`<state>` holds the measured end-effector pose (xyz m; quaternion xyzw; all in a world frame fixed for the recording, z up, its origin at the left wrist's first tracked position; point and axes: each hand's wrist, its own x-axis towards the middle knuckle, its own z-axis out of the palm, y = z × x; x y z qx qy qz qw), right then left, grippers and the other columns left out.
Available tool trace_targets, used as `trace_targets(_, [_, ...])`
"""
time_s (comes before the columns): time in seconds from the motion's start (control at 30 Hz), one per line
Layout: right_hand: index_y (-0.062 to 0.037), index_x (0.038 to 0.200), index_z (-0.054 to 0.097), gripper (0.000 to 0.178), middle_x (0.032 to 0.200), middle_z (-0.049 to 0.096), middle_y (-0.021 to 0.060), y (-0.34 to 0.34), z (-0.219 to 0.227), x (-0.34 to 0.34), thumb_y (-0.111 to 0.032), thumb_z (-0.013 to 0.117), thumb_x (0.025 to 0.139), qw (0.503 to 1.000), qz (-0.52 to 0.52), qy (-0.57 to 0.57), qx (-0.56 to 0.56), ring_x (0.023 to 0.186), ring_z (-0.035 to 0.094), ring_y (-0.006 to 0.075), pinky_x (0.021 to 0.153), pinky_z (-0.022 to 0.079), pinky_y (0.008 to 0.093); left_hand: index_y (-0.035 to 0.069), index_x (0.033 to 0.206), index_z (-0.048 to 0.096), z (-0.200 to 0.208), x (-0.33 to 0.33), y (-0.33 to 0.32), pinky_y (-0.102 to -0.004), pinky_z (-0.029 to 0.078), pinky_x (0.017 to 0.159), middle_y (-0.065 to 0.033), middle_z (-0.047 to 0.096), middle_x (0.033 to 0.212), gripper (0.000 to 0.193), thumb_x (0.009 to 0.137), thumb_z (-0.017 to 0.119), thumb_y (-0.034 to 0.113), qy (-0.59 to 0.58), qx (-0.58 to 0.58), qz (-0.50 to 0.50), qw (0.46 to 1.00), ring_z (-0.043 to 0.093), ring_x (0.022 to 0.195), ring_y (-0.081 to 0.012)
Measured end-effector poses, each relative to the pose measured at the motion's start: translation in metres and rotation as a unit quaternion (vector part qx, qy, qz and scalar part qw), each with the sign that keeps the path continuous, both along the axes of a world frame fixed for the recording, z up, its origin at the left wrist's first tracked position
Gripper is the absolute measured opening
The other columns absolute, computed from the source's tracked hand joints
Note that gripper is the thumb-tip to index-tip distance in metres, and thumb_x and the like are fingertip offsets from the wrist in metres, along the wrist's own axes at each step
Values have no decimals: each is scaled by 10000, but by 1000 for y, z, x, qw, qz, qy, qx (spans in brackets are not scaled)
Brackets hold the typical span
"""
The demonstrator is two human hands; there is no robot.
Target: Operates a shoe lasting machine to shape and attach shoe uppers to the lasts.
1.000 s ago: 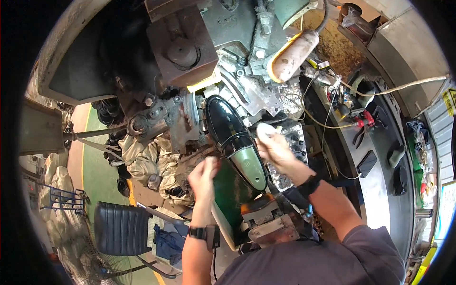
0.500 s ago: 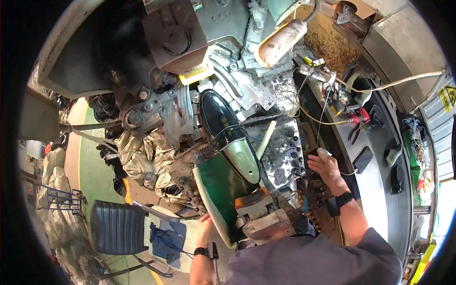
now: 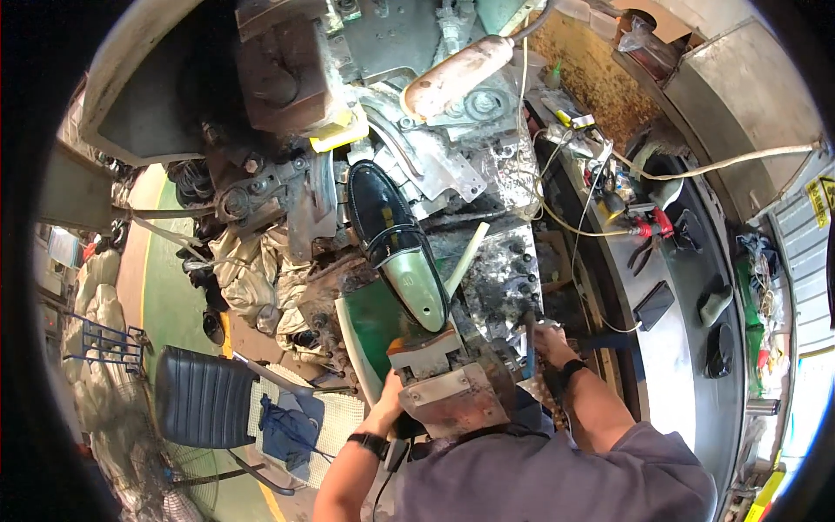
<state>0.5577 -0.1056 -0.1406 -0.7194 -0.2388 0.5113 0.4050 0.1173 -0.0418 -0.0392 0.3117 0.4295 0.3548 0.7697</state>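
Observation:
A glossy black loafer upper (image 3: 380,200) is stretched over a green shoe last (image 3: 415,285). Its toe points away from me into the metal jaws of a machine (image 3: 417,178). Beneath the heel end is a green-lined tray with a pale rim (image 3: 350,339). My left hand (image 3: 389,402) is beside a worn metal block (image 3: 457,400) at the tray's near end, with its fingertips hidden. My right hand (image 3: 553,344) is low on the machine's right side, fingers curled in by a blue-coloured bar (image 3: 529,344); what they hold is hidden.
A pinkish lamp-like cylinder (image 3: 459,76) hangs above the machine. On the right a curved bench (image 3: 670,383) carries a phone (image 3: 651,304), red-handled pliers (image 3: 648,235) and cables. At left stand a black chair (image 3: 204,396) and pale cloth bundles (image 3: 261,270).
My right hand, open in the air before, has moved down and left to the machine's side. My left hand has moved from the tray's outer rim to the metal block. The view has shifted slightly.

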Motion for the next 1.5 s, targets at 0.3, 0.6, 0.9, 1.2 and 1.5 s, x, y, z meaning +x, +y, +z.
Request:
trace_targets(0.3, [-22,1186,552,304,1131,655,151,-16,78,18,-199,625,950,957,-229,166,-58,1053,669,287,878,563,386,8,1183,628,-2,-7,-10,-346,535,885,-63,691,1164,251,946,557,45,121,15,-11,993,656,993,-179])
trace_targets(0.6, [18,1289,551,366,1043,716,151,15,196,-20,-129,632,963,977,-147,38,152,923,708,232,832,578,345,16,1244,638,187,-72,-31,-321,552,880,-125,693,1140,556,714,801,-25,287,210,43,934,670,1012,-186])
trace_targets(0.9, [-70,1495,422,877,1339,630,96,-15,410,-183,-165,888,758,843,372,-81,380,1164,628,186,1034,479,362,25,1195,649,312,-73,14,-393,568,873,-94,723,1075,375,1037,533,345,-121,219,289,924,702,957,-220])
trace_targets(1.2, [7,1468,390,957,1373,537,241,-70,428,-162,-342,892,732,829,208,-206,476,1260,553,374,1073,444,438,26,1255,614,323,63,42,-416,531,946,-116,683,1197,412,1015,574,358,-244,114,46,962,663,1064,-252])
trace_targets(1.5, [22,1454,402,917,1220,577,278,-189,414,-81,-323,837,724,799,40,-379,465,1109,592,437,954,492,462,54,1289,601,309,234,-22,-401,480,1012,-75,643,1262,471,969,644,397,-89,34,-84,992,614,1141,-226])
